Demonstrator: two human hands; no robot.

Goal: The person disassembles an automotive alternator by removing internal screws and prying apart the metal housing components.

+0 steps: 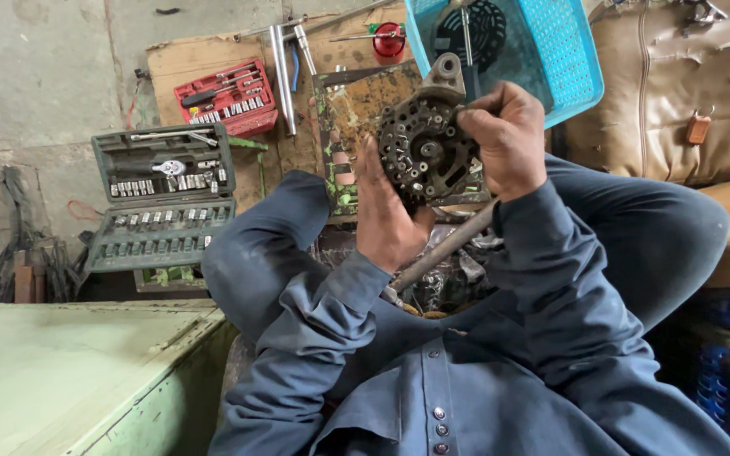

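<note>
The round metal part (422,152), dark and greasy with a lug sticking up at its top, is held up in front of the person, above the knees and over a worn green board (350,114). The left hand (384,211) props it from below and the side, palm open and fingers stretched flat up against its face, not wrapped round it. The right hand (507,139) is curled over the right edge of the part, fingers bent tight at the rim; whether they pinch something small there I can't make out. A grey metal bar (445,247) slants down between the two forearms. Behind the part sits a blue plastic basket (563,59) with a black round grille in it. Off to the left lie an open green socket set (162,198) and a smaller red one (226,97), with a pale green cabinet (78,371) nearest the camera
</note>
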